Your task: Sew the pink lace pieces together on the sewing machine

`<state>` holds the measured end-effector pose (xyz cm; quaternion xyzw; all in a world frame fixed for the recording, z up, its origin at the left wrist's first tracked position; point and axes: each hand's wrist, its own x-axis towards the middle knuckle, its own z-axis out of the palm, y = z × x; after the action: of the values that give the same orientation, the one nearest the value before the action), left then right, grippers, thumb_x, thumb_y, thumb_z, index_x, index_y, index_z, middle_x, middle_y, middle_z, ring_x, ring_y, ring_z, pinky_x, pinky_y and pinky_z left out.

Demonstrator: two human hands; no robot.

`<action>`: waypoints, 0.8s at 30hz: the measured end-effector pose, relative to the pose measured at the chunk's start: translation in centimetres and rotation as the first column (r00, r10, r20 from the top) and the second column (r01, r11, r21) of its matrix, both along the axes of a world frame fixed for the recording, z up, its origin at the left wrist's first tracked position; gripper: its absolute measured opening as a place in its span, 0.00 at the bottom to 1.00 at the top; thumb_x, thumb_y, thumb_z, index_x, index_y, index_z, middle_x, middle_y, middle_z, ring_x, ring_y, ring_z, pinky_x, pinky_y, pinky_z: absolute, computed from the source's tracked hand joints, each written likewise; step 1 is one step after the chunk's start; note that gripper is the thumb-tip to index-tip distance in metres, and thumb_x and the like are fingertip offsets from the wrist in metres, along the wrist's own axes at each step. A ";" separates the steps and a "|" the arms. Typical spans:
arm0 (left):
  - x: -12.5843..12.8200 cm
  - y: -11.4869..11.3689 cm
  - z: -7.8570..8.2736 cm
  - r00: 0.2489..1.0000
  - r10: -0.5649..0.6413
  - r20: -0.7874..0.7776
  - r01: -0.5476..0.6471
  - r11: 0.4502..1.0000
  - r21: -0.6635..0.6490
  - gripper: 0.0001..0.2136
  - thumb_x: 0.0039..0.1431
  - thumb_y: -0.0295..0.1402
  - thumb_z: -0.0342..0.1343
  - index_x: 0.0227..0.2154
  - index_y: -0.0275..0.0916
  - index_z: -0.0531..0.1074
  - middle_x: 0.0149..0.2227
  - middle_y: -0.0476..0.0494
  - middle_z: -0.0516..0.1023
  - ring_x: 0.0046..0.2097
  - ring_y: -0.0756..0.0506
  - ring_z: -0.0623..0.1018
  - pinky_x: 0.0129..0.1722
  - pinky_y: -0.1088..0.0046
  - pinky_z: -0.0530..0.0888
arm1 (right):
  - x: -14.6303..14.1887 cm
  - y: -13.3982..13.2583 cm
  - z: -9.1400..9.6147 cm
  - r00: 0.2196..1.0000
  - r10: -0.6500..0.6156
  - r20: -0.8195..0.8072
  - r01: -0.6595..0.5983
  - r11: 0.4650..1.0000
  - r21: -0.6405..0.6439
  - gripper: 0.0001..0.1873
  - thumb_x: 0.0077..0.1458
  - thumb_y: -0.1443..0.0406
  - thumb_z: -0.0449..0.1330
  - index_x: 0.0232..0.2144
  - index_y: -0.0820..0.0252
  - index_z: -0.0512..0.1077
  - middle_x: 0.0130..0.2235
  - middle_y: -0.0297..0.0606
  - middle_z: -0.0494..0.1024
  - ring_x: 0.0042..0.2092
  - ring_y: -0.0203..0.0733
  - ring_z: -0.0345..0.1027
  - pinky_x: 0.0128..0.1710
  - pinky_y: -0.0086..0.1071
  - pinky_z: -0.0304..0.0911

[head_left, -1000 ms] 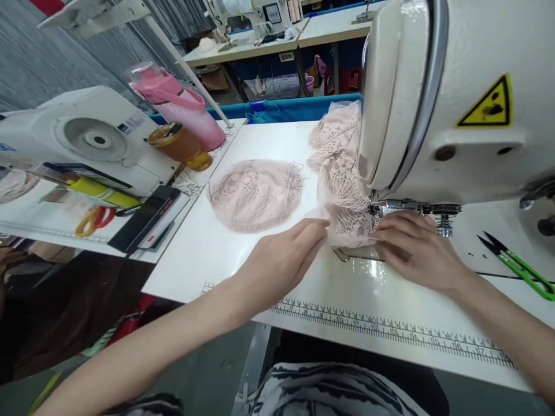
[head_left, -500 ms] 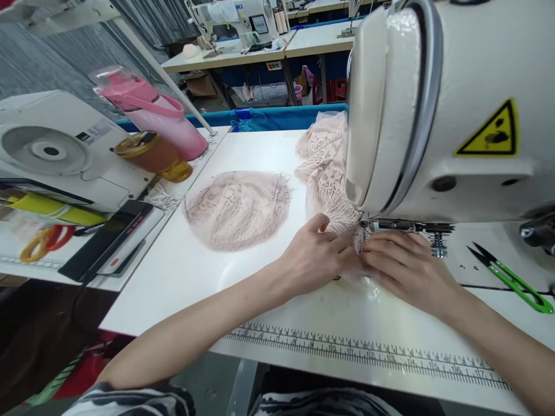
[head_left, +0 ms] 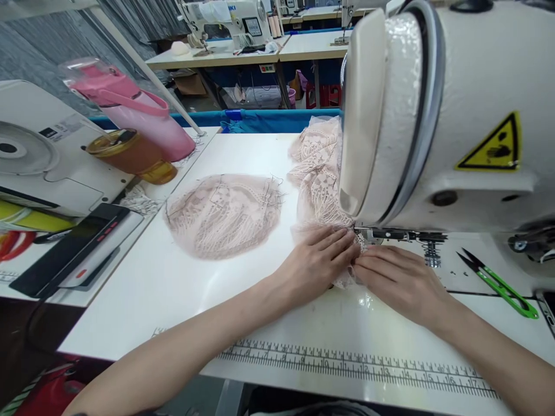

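Note:
Pale pink lace fabric (head_left: 318, 182) lies bunched beside the head of a white sewing machine (head_left: 472, 75), its near end running under the needle area. My left hand (head_left: 318, 263) rests on the lace just left of the presser foot, fingers stretched out and lying flat. Close on the right, my right hand (head_left: 401, 283) has its fingers pressed together on the near edge of the lace, fingertips almost meeting the left ones. The thumbs are hidden. A separate rounded lace piece (head_left: 225, 216) with dark loose threads lies flat to the left.
Green thread snips (head_left: 498, 283) lie right of my right hand. A printed ruler (head_left: 347, 367) runs along the table's front edge. At left stand a pink bottle (head_left: 139, 110), an amber cup (head_left: 134, 156) and a black-and-white device (head_left: 73, 248). Another sewing machine (head_left: 229, 23) stands behind.
My left hand has gone from bent, pinching fingers to lying flat on the lace. My right hand has shifted slightly nearer to me. The view has turned a little to the right.

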<state>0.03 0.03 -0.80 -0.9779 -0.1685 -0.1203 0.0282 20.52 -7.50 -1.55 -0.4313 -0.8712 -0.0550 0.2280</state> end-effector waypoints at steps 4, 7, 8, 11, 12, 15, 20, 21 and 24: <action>-0.3 0.7 0.4 0.999 -0.043 -0.015 0.043 0.999 -0.025 0.19 0.65 0.26 0.43 0.58 0.31 0.62 0.59 0.40 0.65 0.61 0.42 0.65 0.62 0.59 0.61 | -0.3 0.0 -0.1 0.999 0.033 0.001 -0.033 0.998 0.050 0.14 0.56 0.76 0.54 0.39 0.56 0.74 0.42 0.35 0.78 0.47 0.40 0.70 0.40 0.32 0.71; -0.4 1.1 0.6 0.998 -0.058 -0.018 0.057 0.997 -0.049 0.20 0.64 0.26 0.44 0.58 0.29 0.61 0.59 0.39 0.65 0.62 0.42 0.64 0.63 0.59 0.60 | -0.7 0.0 -0.1 0.999 0.032 0.018 -0.033 0.996 0.083 0.13 0.55 0.77 0.54 0.39 0.61 0.73 0.42 0.35 0.78 0.47 0.39 0.69 0.43 0.34 0.72; -0.4 1.2 0.6 0.998 -0.058 -0.014 0.058 0.997 -0.050 0.20 0.64 0.26 0.44 0.57 0.29 0.62 0.59 0.39 0.65 0.62 0.42 0.64 0.63 0.59 0.60 | -0.8 0.0 -0.1 0.999 0.030 0.022 -0.032 0.996 0.087 0.12 0.55 0.77 0.54 0.39 0.62 0.72 0.42 0.36 0.78 0.47 0.39 0.69 0.44 0.34 0.72; -0.4 1.3 0.6 0.998 -0.058 -0.012 0.057 0.997 -0.047 0.19 0.63 0.26 0.45 0.56 0.29 0.63 0.59 0.39 0.65 0.62 0.42 0.64 0.63 0.59 0.60 | -1.0 0.1 0.1 0.999 0.040 0.024 -0.043 0.993 0.112 0.11 0.55 0.77 0.55 0.39 0.63 0.72 0.41 0.36 0.78 0.46 0.40 0.70 0.44 0.34 0.72; -0.4 1.3 0.6 0.998 -0.057 -0.013 0.056 0.997 -0.047 0.19 0.63 0.25 0.45 0.56 0.29 0.63 0.59 0.39 0.66 0.62 0.43 0.64 0.63 0.59 0.61 | -1.0 0.2 0.1 0.998 0.049 0.026 -0.052 0.990 0.131 0.11 0.55 0.77 0.55 0.39 0.64 0.72 0.40 0.36 0.79 0.45 0.40 0.70 0.43 0.34 0.72; -0.4 1.4 0.7 0.999 -0.052 -0.013 0.052 0.998 -0.048 0.18 0.63 0.24 0.44 0.55 0.30 0.65 0.58 0.40 0.67 0.62 0.43 0.64 0.63 0.60 0.61 | -1.2 0.4 0.4 0.996 0.077 0.037 -0.083 0.978 0.192 0.11 0.53 0.79 0.56 0.38 0.66 0.73 0.39 0.37 0.79 0.44 0.40 0.71 0.40 0.33 0.72; -0.5 1.7 0.6 0.999 -0.047 0.014 0.048 0.998 -0.043 0.18 0.62 0.24 0.45 0.54 0.31 0.66 0.56 0.41 0.69 0.61 0.44 0.65 0.63 0.60 0.61 | -1.6 0.8 0.4 0.996 0.083 0.041 -0.091 0.962 0.257 0.10 0.51 0.79 0.58 0.36 0.69 0.73 0.37 0.38 0.79 0.42 0.40 0.72 0.37 0.32 0.72; -0.5 1.8 0.6 0.999 -0.046 0.018 0.047 0.998 -0.041 0.18 0.63 0.25 0.45 0.54 0.31 0.67 0.56 0.41 0.69 0.61 0.44 0.65 0.63 0.60 0.61 | -1.7 0.8 0.3 0.996 0.080 0.040 -0.088 0.958 0.271 0.10 0.51 0.79 0.58 0.35 0.69 0.74 0.37 0.38 0.79 0.42 0.40 0.72 0.37 0.32 0.71; -0.4 1.9 0.5 0.999 -0.047 0.022 0.048 0.998 -0.029 0.17 0.63 0.25 0.44 0.53 0.31 0.67 0.56 0.40 0.69 0.61 0.43 0.66 0.63 0.60 0.61 | -1.7 0.9 0.0 0.997 0.071 0.043 -0.080 0.955 0.285 0.10 0.51 0.79 0.58 0.36 0.68 0.74 0.38 0.37 0.79 0.42 0.39 0.71 0.37 0.31 0.71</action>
<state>-0.41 1.95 -0.29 -0.9806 -0.1473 -0.1287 0.0093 18.85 -6.61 -1.54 -0.3591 -0.8735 -0.1788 0.2759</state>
